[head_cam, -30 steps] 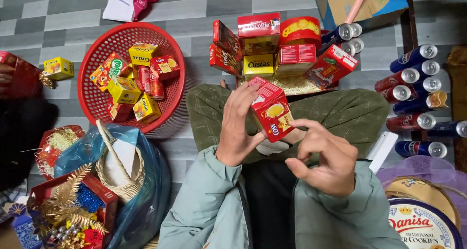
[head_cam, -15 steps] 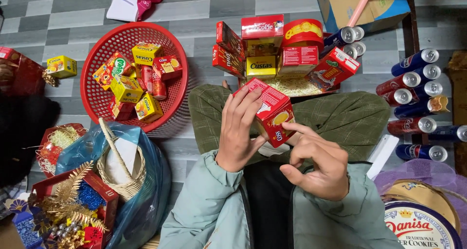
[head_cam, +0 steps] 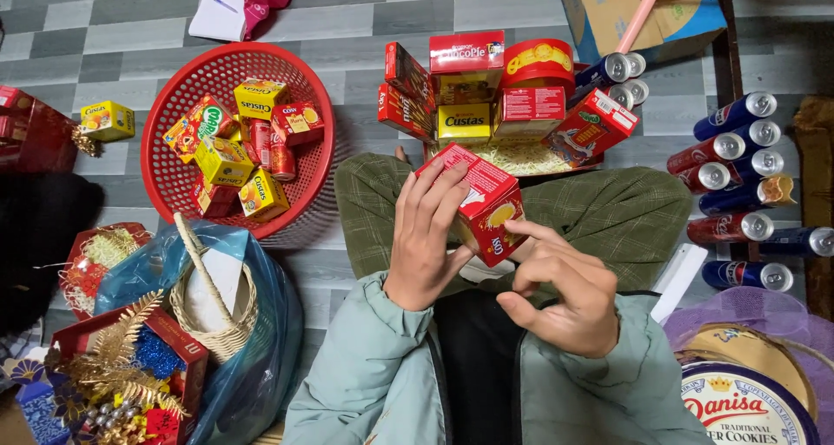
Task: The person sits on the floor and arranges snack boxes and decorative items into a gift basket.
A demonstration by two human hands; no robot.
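Basket (head_cam: 165,106): red, round, left of the fingers, keeping small boxes together.
Stack (head_cam: 495,106): just beyond the fingers, arranged upright on straw.
Box (head_cam: 478,203): red, tilted over lap.
Left hand (head_cam: 426,236): fingers (head_cam: 439,193) wrapped round box.
Right hand (head_cam: 556,293): curled, fingertips touching box corner.

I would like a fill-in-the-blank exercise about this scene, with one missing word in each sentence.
1. The left hand holds a small box whose main colour is ____.
2. The right hand touches the box at its ____ corner.
3. The round basket on the floor is ____ in colour.
4. The drink cans lie on the person's ____ side.

Missing words: red; lower; red; right
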